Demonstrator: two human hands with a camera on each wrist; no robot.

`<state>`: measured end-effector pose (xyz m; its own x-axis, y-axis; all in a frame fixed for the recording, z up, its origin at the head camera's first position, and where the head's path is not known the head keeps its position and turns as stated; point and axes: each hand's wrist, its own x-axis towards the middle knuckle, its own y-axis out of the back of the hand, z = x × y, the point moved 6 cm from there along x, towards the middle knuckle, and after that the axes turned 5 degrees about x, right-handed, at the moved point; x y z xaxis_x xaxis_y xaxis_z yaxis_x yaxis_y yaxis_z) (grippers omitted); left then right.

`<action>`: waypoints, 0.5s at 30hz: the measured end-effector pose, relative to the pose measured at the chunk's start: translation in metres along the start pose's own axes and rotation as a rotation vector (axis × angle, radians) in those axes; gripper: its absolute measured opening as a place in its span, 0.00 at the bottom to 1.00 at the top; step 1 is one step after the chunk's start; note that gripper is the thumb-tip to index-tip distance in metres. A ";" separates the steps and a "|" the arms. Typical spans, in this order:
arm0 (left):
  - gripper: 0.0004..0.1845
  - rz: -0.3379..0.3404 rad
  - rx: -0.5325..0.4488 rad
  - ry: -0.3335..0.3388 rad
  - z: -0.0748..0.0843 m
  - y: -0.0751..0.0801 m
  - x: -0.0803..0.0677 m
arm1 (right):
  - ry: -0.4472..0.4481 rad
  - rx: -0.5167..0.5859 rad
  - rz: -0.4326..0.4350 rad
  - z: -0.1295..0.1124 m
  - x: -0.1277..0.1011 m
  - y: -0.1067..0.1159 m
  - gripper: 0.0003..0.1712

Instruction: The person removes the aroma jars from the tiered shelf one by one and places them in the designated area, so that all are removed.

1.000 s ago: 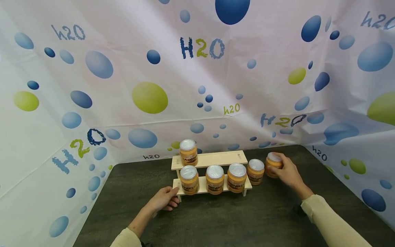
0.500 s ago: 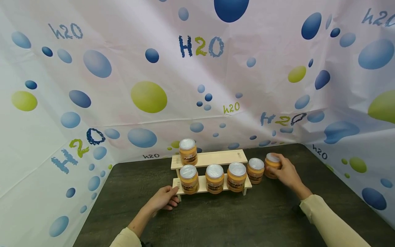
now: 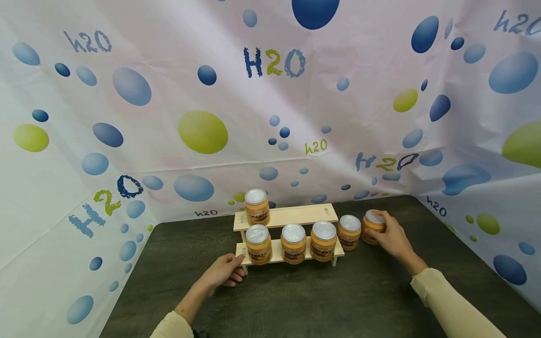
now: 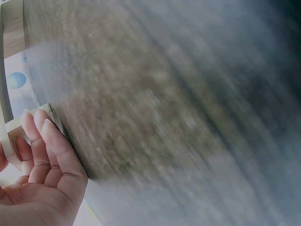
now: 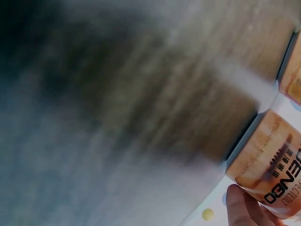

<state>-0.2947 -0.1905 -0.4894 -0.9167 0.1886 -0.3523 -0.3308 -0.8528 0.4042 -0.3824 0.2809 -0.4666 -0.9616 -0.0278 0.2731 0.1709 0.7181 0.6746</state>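
Observation:
A two-step wooden shelf rack (image 3: 296, 216) stands on the dark table. My left hand (image 3: 222, 271) holds the left end of its lower step, thumb on top; the left wrist view has the fingers (image 4: 61, 146) at the rack's end. At the right, my right hand (image 3: 395, 237) grips an orange jar with a silver lid (image 3: 371, 230), standing on the table. Its printed label shows in the right wrist view, above the fingertips (image 5: 235, 197). A similar jar (image 3: 349, 237) stands between the gripped one and the rack.
Three more jars stand along the lower step, the middle one (image 3: 293, 249) apart from its neighbours. One jar (image 3: 257, 211) sits at the left of the upper step. A white sheet with printed bubbles (image 3: 203, 131) walls the table (image 3: 296, 300) at the back and sides.

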 end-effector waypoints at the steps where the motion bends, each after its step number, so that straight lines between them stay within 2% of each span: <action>1: 0.27 -0.001 0.000 -0.001 0.000 0.000 0.000 | -0.002 -0.001 -0.001 0.000 -0.001 0.000 0.38; 15: 0.27 0.005 0.005 0.013 -0.001 0.000 0.002 | 0.003 0.003 -0.016 -0.002 -0.004 -0.002 0.37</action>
<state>-0.2961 -0.1905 -0.4910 -0.9152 0.1782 -0.3616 -0.3277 -0.8512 0.4100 -0.3785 0.2780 -0.4677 -0.9636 -0.0409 0.2643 0.1551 0.7196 0.6768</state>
